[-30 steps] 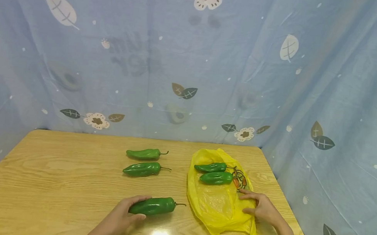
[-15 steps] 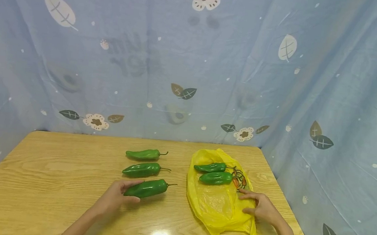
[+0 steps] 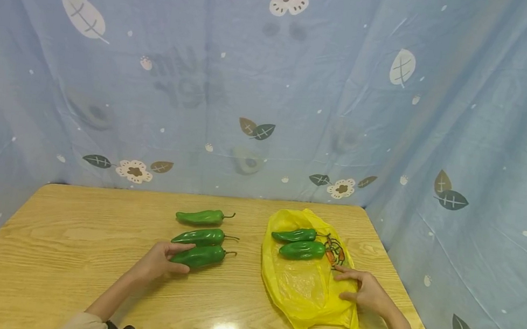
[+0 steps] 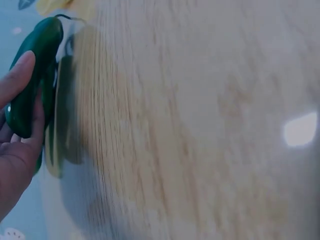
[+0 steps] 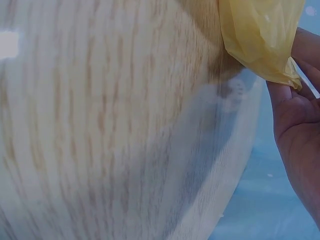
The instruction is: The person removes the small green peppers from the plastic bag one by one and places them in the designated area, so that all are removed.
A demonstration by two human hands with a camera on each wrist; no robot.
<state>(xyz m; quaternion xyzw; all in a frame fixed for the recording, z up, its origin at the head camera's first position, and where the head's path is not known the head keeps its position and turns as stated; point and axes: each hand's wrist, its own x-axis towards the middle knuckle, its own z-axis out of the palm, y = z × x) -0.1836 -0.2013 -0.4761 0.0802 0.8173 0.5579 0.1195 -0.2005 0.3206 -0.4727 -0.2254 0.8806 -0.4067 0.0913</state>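
My left hand (image 3: 158, 262) grips the blunt tip end of a long green pepper (image 3: 204, 257), thumb on the near side and fingers on the far side. In the left wrist view the same pepper (image 4: 40, 50) points its stem away from the palm. Just behind it lies a second green pepper (image 3: 201, 236), partly covered by my fingers, and farther back a third green pepper (image 3: 200, 216). My right hand (image 3: 368, 293) holds the right edge of a yellow plastic bag (image 3: 299, 299); the bag's corner (image 5: 280, 75) sits between thumb and fingers in the right wrist view.
Two more green peppers, a slimmer one (image 3: 294, 235) and a thicker one (image 3: 302, 250), lie on the spread bag. All stands on a wooden table (image 3: 63, 250). A blue patterned curtain (image 3: 178, 95) hangs along the back and sides.
My left hand has carried its pepper away from the near edge and slightly left, up beside the other two peppers. My right hand and the bag have stayed in place.
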